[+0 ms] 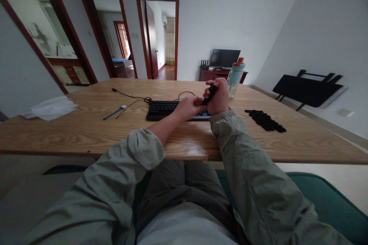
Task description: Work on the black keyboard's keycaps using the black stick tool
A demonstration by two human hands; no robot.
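Observation:
A black keyboard (162,109) lies near the table's front edge, its right part mostly behind my hands. Above that part, my right hand (219,97) is closed round a short black object (212,92) held at a slant; its kind cannot be made out. My left hand (188,108) meets it from the left, fingers pinched together by the object's lower end. Whatever lies between those fingertips is hidden. Right of the keyboard, several small black pieces that look like keycaps (266,120) lie in close rows. A blue-handled brush (114,113) rests to the left.
A thin black cable (130,95) runs over the table (115,138) behind and left of the keyboard. Crumpled white tissue (51,108) lies at the far left. Just beyond my right hand stands a light-blue bottle with an orange lid (235,76).

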